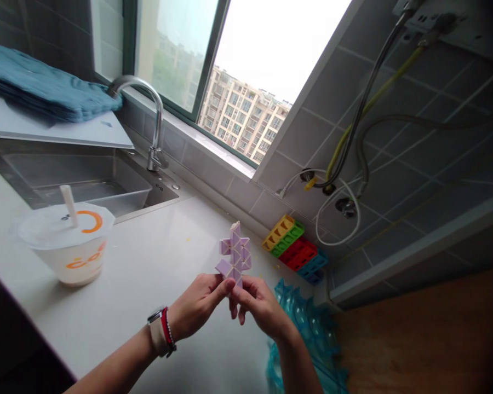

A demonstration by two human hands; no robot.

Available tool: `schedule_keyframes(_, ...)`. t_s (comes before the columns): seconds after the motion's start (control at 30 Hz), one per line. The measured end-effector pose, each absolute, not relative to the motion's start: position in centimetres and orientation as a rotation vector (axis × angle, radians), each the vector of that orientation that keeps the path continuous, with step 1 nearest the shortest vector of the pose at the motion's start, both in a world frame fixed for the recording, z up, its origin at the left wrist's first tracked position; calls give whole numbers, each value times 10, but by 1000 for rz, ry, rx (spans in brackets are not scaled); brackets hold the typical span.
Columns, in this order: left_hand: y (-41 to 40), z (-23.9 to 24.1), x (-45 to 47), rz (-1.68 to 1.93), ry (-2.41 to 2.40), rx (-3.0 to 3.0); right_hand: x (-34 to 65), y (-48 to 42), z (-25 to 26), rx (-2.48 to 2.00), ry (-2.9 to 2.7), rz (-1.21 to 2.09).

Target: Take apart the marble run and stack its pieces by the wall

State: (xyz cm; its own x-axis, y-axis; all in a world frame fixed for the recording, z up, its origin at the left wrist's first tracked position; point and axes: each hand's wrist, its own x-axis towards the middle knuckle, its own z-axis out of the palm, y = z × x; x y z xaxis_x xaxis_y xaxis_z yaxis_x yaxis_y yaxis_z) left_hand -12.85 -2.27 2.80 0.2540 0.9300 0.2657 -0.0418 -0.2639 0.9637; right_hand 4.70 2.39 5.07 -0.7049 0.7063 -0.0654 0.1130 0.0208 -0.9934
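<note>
A lilac and white snake puzzle (235, 253), folded into a branching upright shape, is held above the white counter. My left hand (203, 301) pinches its lower end from the left, thumb on the front. From the right, my right hand (263, 303) grips the same lower end, its thumb close to the left one. Some of the fingers behind the puzzle are hidden. A watch (158, 332) and bracelets sit on my left wrist.
A lidded drink cup (72, 246) with a straw stands at left on the counter (148, 284). Behind it are a steel sink (137, 189) and a faucet (158, 120). Coloured plastic blocks (298, 249) lie by the wall, near a turquoise wavy-edged plastic item (308, 334). Hoses (353, 123) hang at right.
</note>
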Motion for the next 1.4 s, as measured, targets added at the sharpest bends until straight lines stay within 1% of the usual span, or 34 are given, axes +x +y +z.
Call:
schedule_keyframes(0.17,-24,21,-123,1157,969,1328,43,22,49,-871,-1862,1648)
schedule_keyframes(0.33,-24,28,-123,1258,940,1316,37,20,47,-860,-1765,1720)
schedule_keyframes(0.5,-21,25,-123,1264,1015,1220,35,20,42,-841,-1819,1587)
schedule_keyframes(0.6,-19,16,-120,1216,1051,1023,34,20,42,-869,-1929,1420)
schedule_keyframes(0.77,-16,15,-120,1176,1021,867,32,18,43,-884,-2156,929)
schedule_keyframes(0.83,-15,17,-123,1177,1016,865,31,18,42,-874,-2187,826)
schedule_keyframes(0.9,-14,18,-127,1211,1012,909,30,19,39,-901,-2143,798)
schedule_keyframes(0.97,-14,17,-132,1311,1029,1015,30,21,36,-986,-1995,862)
schedule_keyframes(1.0,-14,15,-134,1377,1049,1090,30,22,35,-1028,-1896,950)
schedule_keyframes(1.07,-16,13,-138,1501,1105,1249,31,23,36,-1049,-1692,1204)
schedule_keyframes(1.13,-18,11,-140,1566,1141,1388,33,22,41,-961,-1581,1457)
schedule_keyframes(1.17,-20,11,-140,1575,1135,1440,33,20,45,-902,-1579,1534)
schedule_keyframes(1.23,-23,12,-137,1584,1088,1511,32,16,54,-801,-1645,1574)
schedule_keyframes(1.3,-26,13,-132,1578,1030,1517,30,11,61,-734,-1710,1546)
schedule_keyframes(1.4,-30,14,-123,1573,913,1337,26,6,64,-694,-1701,1512)
